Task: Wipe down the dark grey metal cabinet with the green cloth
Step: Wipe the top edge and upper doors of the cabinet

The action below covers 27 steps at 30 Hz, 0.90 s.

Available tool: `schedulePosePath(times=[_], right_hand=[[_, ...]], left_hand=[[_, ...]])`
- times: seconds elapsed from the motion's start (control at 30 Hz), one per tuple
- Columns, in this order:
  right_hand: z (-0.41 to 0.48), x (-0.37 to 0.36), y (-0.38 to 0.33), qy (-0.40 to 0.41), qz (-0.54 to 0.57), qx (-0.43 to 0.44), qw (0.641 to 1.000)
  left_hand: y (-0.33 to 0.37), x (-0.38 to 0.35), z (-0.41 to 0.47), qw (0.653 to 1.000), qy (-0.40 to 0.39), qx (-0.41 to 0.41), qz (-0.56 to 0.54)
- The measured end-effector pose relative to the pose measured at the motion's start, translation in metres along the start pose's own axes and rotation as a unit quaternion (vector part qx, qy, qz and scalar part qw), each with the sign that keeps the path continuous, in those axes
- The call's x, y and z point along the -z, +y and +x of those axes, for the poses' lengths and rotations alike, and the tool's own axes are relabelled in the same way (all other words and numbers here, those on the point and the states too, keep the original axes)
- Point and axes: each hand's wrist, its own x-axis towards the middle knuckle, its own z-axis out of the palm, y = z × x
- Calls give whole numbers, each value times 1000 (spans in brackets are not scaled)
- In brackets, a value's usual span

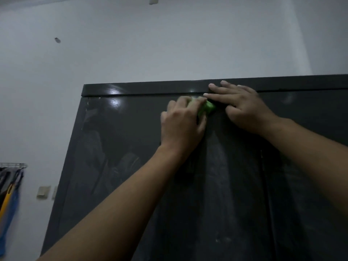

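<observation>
The dark grey metal cabinet [116, 140] fills the lower right of the head view, its doors dusty and streaked. My left hand [181, 121] grips the bunched green cloth [208, 108] against the door just below the top rail. Only a small green part of the cloth shows past my fingers. My right hand [239, 104] lies flat on the cabinet beside the cloth, fingers straight, their tips reaching onto the top rail.
A white wall [150, 44] rises behind and left of the cabinet. At the lower left hang clothes on a rack [11, 183], and a wall socket [43, 193] sits close to the cabinet's left edge.
</observation>
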Motion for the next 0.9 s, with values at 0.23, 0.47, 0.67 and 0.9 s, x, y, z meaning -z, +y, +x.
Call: schedulePosePath(times=[0.23,0.47,0.67,0.9], right_hand=[[14,25,37,-21,-15,115,993],[-3,3,41,26,-76,92,993],[-3,-5,44,201,-8,65,977],[-5,-2,42,213,23,17,977]], left_hand=[[29,-9,-39,991,-41,-125,-11],[-4,20,-41,992,-97,-70,-46],[13,-6,-13,996,9,35,-80],[52,-22,-27,997,-42,-48,-44]])
